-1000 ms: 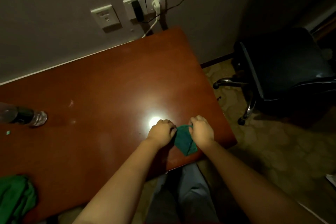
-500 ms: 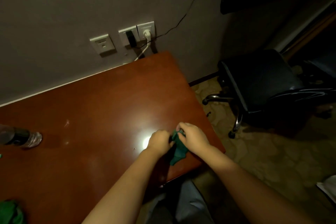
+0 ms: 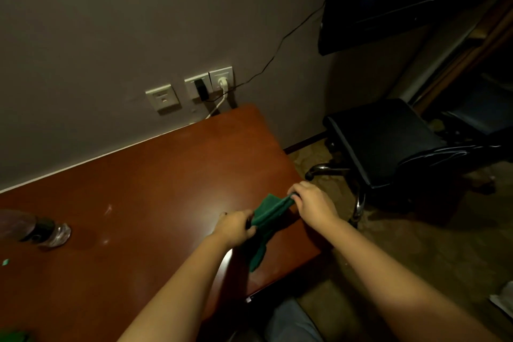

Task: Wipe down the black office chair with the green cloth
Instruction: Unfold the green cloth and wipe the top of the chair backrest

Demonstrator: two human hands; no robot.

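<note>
**Green cloth (image 3: 270, 212) drawn out, chair not yet touched**

Pulled into a short band just above the near right corner of the desk (image 3: 166, 175), with one tail hanging down toward the wood. Bunched small between two close-set fists a second ago; now drawn longer, with the hands spread apart. Looks like opening or refolding to find a usable wiping face, so still preparation, with no wiping begun.

Gripped at the lower end by the left hand (image 3: 236, 226), fingers curled round the fabric, back of the hand up. Pinched at the upper end by the right hand (image 3: 313, 203), fingers curled over the edge, set farther out toward the desk's corner. Reached in from the bottom edge on roughly parallel forearms.

Kept well apart from the black office chair (image 3: 383, 141), off to the right on the floor, seat up, chrome base showing beneath. Brought fuller into view than a second ago, which hints at a turn that way.

Farther out: a clear bottle (image 3: 41, 230) at the desk's left, wall sockets (image 3: 208, 86) with plugs behind, and a dark screen (image 3: 374, 3) at upper right.
</note>
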